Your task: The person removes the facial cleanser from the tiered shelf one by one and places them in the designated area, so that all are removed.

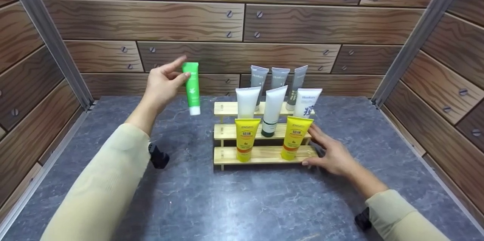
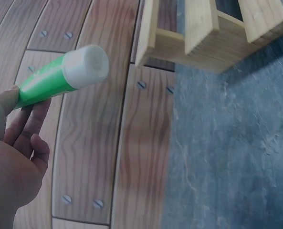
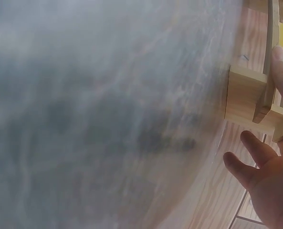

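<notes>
Between the thumb and fingers of my left hand (image 1: 164, 82) is a green tube (image 1: 193, 87) with a white cap. It hangs cap down in the air, left of a three-tier wooden rack (image 1: 264, 153). The left wrist view shows the white cap (image 2: 86, 66) pointing away from the hand. At the rack's right end rests my right hand (image 1: 332, 154), its thumb on the front edge of the lowest tier and its fingers along the side. In the right wrist view two loose fingers (image 3: 241, 167) stand apart from the wood; the other fingertips are hidden.
Two yellow tubes (image 1: 247, 139) stand on the bottom tier, one at each end. Three white tubes (image 1: 274, 108) fill the middle tier, and three grey tubes (image 1: 279, 76) the top one. Wood-patterned walls (image 1: 189, 21) enclose the grey marbled table (image 1: 242, 203) at the back and sides.
</notes>
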The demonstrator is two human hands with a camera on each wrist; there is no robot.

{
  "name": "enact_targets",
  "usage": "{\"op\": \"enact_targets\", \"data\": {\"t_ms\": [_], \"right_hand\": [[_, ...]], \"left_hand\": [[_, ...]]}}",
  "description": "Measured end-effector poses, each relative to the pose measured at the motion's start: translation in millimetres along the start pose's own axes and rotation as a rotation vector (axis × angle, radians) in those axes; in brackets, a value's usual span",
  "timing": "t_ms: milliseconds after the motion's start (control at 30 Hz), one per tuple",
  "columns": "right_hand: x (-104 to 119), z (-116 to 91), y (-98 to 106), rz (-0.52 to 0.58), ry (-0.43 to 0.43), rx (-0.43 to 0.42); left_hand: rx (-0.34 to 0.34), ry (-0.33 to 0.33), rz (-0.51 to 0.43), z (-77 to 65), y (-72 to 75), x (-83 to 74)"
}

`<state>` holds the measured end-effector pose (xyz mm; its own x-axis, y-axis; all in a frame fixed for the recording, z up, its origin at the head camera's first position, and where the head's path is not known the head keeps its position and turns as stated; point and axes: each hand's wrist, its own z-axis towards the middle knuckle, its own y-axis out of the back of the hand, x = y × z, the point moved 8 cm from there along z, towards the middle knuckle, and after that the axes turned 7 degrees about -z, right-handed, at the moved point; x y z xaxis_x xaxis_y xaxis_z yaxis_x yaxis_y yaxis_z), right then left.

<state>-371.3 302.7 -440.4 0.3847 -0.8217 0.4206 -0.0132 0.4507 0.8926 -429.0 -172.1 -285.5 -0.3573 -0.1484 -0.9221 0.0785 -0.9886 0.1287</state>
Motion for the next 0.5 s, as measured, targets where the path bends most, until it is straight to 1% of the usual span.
{"op": "enact_targets", "data": {"t_ms": [67,133,300,500], "right_hand": [[-0.1,0.4,-0.7,0.0,-0.004,0.001],[-0.3,0.0,-1.6,-0.001,-0.01,0.005],[-0.5,-1.9,-2.3,-0.007,-0.024,0.009],[2.0,-1.0,0.3,-0.015,-0.008,-0.005]], "left_hand": [[-0.013,0.012,0.003,-1.5,3.4,7.6],[-0.019,0.037,-0.017,-3.1,5.0,16.7],[-0.016,0.093,-0.053,-8.7,5.3,36.8],[0.002,0.164,-0.04,-16.2,4.6,57.6]]}}
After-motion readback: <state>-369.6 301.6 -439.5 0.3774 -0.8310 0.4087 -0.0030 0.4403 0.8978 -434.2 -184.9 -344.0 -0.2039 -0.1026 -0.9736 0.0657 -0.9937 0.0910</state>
